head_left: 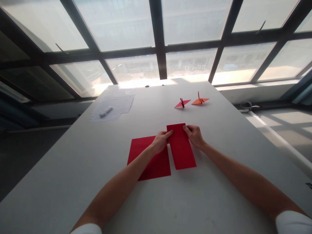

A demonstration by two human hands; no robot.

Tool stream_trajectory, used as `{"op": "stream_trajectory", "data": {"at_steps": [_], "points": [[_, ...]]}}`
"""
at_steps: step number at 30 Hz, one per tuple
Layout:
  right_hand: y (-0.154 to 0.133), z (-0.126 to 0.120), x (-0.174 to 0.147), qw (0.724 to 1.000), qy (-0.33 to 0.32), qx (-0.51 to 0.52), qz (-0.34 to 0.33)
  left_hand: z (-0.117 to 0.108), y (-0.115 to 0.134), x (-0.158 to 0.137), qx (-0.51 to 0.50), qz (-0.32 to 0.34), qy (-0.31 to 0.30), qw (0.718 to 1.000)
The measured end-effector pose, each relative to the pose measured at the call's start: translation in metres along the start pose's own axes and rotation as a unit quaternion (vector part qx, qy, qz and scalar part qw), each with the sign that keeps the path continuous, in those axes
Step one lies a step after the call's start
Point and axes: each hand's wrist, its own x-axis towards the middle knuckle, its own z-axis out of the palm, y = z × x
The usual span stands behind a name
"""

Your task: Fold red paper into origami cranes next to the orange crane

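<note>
Between my hands is a red paper rectangle point(182, 148), longer than wide, with its near end reaching down toward the table. My left hand point(161, 140) pinches its left edge near the far end, thumb on top. On the opposite edge, close to the far right corner, my right hand point(194, 134) grips it the same way. A larger square sheet of red paper point(156, 167) lies flat on the table to the left, partly covered by my left hand and forearm. Whether the rectangle is folded in layers I cannot tell.
Beyond my hands, a dark red paper crane point(182, 103) and an orange paper crane point(200, 100) stand on the white table point(73, 182). White papers point(122, 102) lie at the far left, with a crumpled white item point(106, 111) on top. Windows rise behind the table.
</note>
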Motion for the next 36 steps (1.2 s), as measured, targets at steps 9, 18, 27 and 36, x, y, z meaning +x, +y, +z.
{"op": "stream_trajectory", "data": {"at_steps": [9, 18, 27, 36], "points": [[-0.004, -0.002, 0.002, 1.000, 0.025, 0.005, 0.003, 0.003, 0.003, -0.005, 0.017, -0.040, -0.034, 0.998], [0.003, -0.004, 0.007, 0.998, 0.066, -0.003, 0.005, 0.003, 0.002, -0.008, 0.046, -0.057, -0.070, 0.995], [0.009, -0.009, 0.012, 0.993, 0.114, -0.031, 0.001, 0.003, 0.006, -0.012, 0.064, -0.085, -0.092, 0.990], [0.017, -0.013, 0.017, 0.987, 0.157, -0.021, -0.010, 0.003, 0.005, -0.011, 0.082, -0.083, -0.103, 0.988]]}}
